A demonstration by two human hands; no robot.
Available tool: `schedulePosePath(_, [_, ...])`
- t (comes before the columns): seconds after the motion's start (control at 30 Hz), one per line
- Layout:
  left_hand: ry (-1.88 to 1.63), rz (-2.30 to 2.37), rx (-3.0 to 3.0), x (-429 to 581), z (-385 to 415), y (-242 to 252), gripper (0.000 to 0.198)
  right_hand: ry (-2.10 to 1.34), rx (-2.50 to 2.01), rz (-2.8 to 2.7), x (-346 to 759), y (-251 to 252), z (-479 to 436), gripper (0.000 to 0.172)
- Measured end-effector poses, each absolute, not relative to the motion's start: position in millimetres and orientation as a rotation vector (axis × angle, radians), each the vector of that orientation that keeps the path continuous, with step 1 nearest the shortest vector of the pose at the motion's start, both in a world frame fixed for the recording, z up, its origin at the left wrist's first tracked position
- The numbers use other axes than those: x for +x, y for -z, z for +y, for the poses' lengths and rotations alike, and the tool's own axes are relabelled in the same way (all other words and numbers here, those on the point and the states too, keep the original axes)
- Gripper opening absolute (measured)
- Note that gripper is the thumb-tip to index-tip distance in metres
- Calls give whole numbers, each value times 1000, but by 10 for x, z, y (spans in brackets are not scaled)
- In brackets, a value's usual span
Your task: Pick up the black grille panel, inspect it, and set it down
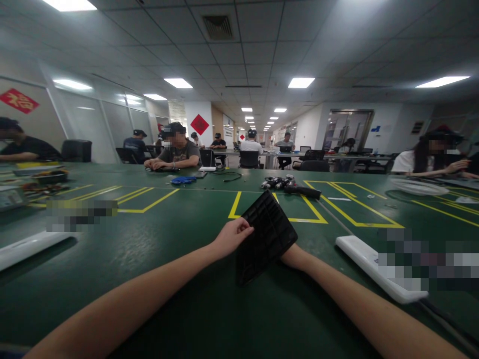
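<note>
Left hand (232, 237) pinches the tilted tray (267, 232) by its edge; right hand (294, 254), partly hidden behind, grip undetermined. Sound handling requires support both sides.

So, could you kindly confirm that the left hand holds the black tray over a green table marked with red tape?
Not quite: the head view shows yellow tape; the left hand does hold the black tray over a green table.

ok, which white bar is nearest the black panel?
The right white bar, on the side of the right hand, dark cable at its near end. The left white bar lies farther off, cut by the picture's edge.
</note>
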State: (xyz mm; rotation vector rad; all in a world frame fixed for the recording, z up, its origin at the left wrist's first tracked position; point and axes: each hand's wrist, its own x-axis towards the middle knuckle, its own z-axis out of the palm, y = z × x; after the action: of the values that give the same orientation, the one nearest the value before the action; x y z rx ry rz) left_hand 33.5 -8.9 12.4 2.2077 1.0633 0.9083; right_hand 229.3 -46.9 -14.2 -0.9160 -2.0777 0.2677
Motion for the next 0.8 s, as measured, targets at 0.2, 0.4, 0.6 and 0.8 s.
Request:
schedulePosePath(0.2, [-924,1041,2110,325,-143,-198,11,-190,-902,-2109,2279,155,-463,42])
schedulePosePath(0.4, [-867,1018,1276,299,-76,-257,7,-191,-858,-2149,2256,140,-460,41])
schedulePosePath(0.6, [-666,993,1666,292,-91,-242,42,-242,-850,-2179,2275,84,-486,42])
schedulePosePath(0.8, [-580,1000,2079,279,-143,-220,66,-268,-912,-2125,2280,118,-470,43])
